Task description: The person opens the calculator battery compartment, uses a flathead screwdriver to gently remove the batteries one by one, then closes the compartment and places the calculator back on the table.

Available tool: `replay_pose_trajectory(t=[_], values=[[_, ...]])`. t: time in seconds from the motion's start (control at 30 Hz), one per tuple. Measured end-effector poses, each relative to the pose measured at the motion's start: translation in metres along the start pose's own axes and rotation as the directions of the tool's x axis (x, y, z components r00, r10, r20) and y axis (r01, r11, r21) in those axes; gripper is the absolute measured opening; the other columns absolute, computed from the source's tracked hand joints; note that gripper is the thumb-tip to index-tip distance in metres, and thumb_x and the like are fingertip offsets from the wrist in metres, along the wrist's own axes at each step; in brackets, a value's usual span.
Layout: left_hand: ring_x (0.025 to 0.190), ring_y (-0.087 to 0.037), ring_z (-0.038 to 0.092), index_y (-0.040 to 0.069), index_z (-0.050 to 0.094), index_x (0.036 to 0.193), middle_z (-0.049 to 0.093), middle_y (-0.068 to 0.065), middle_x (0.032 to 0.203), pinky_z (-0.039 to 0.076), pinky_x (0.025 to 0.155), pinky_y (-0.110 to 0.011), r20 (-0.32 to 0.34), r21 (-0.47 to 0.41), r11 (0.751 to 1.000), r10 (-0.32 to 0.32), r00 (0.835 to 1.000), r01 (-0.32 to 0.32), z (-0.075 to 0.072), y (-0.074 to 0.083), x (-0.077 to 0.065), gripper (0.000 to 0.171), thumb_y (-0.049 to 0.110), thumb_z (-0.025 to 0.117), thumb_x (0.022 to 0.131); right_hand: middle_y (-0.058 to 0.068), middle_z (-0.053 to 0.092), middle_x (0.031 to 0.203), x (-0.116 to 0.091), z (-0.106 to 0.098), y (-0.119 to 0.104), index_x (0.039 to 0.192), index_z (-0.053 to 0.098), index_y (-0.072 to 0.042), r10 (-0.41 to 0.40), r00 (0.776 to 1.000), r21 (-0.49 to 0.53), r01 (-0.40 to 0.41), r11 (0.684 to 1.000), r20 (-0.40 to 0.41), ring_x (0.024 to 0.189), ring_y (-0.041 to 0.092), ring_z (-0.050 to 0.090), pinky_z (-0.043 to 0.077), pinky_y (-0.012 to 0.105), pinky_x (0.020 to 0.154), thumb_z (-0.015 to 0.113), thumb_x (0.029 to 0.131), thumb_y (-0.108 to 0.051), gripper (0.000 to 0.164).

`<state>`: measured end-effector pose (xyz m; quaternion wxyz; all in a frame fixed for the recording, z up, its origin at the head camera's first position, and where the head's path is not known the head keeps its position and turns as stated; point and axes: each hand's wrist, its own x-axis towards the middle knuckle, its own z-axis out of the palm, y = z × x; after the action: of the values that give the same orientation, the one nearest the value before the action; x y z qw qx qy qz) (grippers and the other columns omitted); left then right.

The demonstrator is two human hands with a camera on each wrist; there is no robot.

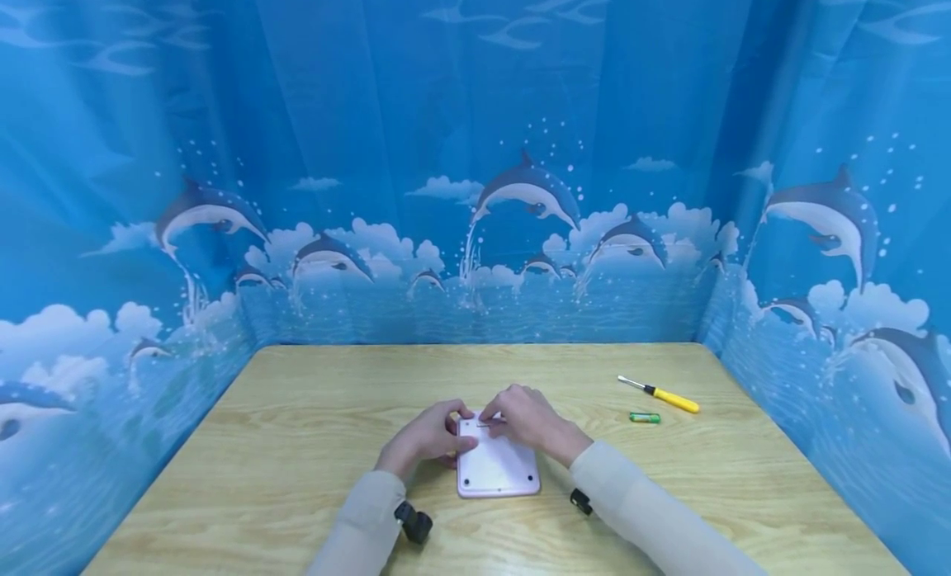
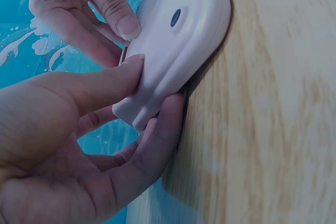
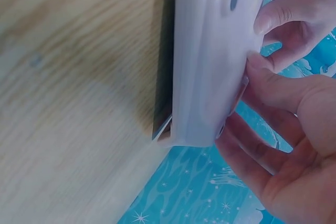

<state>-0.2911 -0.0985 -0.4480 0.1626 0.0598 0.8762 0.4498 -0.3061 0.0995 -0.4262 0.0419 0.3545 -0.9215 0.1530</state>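
Observation:
A pale pinkish-white calculator (image 1: 499, 467) lies back side up on the table, with small dark feet near its corners. My left hand (image 1: 425, 437) grips its left edge, thumb on the back and fingers beneath the rim. At the far end, my right hand (image 1: 529, 419) pinches a small battery cover (image 3: 239, 96) that stands tilted out of the back, beside a dark slot. The right wrist view shows this cover between thumb and fingers, partly hidden. Both thumbs are close together in the left wrist view.
A screwdriver (image 1: 672, 398) with a yellow handle lies on the wooden table (image 1: 327, 444) at the right. A green battery (image 1: 644, 417) is just nearer than it. Blue dolphin-print curtains (image 1: 416, 147) surround the table's back and sides.

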Motion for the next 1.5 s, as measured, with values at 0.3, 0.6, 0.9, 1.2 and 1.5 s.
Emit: replay_pose_trajectory(t=[0.3, 0.6, 0.9, 1.2, 1.5], values=[[0.075, -0.023, 0.062, 0.013, 0.064, 0.115, 0.057, -0.012, 0.091, 0.062, 0.060, -0.028, -0.004, -0.001, 1.000, 0.004, 1.000, -0.004, -0.0002, 0.0012, -0.0015, 0.027, 0.014, 0.078, 0.092, 0.009, 0.080, 0.105, 0.0008, -0.0035, -0.0029, 0.104, 0.081, -0.012, 0.025, 0.999, 0.000, -0.025, 1.000, 0.021, 0.096, 0.023, 0.078, 0.065, 0.028, 0.080, 0.084, 0.084, -0.013, 0.021], [0.076, -0.023, 0.062, 0.013, 0.063, 0.116, 0.058, -0.013, 0.092, 0.063, 0.061, -0.030, 0.004, 0.006, 1.000, 0.007, 1.000, -0.007, 0.0002, 0.0001, -0.0021, 0.028, 0.013, 0.078, 0.092, 0.009, 0.080, 0.106, 0.0006, -0.0025, -0.0048, 0.105, 0.081, -0.012, 0.044, 0.998, -0.006, -0.044, 0.999, 0.043, 0.097, 0.023, 0.078, 0.065, 0.028, 0.080, 0.083, 0.084, -0.013, 0.020], [0.076, -0.023, 0.062, 0.013, 0.063, 0.116, 0.058, -0.013, 0.092, 0.063, 0.062, -0.031, 0.001, 0.009, 1.000, 0.015, 1.000, -0.015, 0.0001, -0.0008, -0.0018, 0.028, 0.014, 0.078, 0.093, 0.010, 0.080, 0.107, 0.0019, -0.0041, -0.0053, 0.105, 0.081, -0.012, 0.053, 0.997, -0.001, -0.053, 0.999, 0.062, 0.099, 0.024, 0.078, 0.065, 0.030, 0.083, 0.082, 0.085, -0.012, 0.020], [0.077, -0.023, 0.062, 0.013, 0.064, 0.114, 0.058, -0.012, 0.092, 0.063, 0.061, -0.029, -0.006, 0.016, 1.000, 0.012, 1.000, -0.012, 0.0007, -0.0005, -0.0001, 0.026, 0.014, 0.078, 0.092, 0.009, 0.080, 0.108, 0.0023, -0.0056, -0.0053, 0.105, 0.081, -0.013, 0.070, 0.994, -0.006, -0.070, 0.998, 0.079, 0.101, 0.024, 0.077, 0.065, 0.031, 0.085, 0.082, 0.085, -0.010, 0.021], [0.075, -0.022, 0.060, 0.012, 0.064, 0.116, 0.056, -0.012, 0.091, 0.063, 0.061, -0.030, -0.001, 0.001, 1.000, 0.017, 1.000, -0.017, 0.0004, -0.0009, -0.0017, 0.028, 0.013, 0.078, 0.092, 0.010, 0.080, 0.108, 0.0023, -0.0076, -0.0073, 0.105, 0.081, -0.011, 0.060, 0.995, -0.018, -0.059, 0.998, 0.084, 0.100, 0.025, 0.077, 0.065, 0.031, 0.084, 0.078, 0.089, -0.008, 0.017]])
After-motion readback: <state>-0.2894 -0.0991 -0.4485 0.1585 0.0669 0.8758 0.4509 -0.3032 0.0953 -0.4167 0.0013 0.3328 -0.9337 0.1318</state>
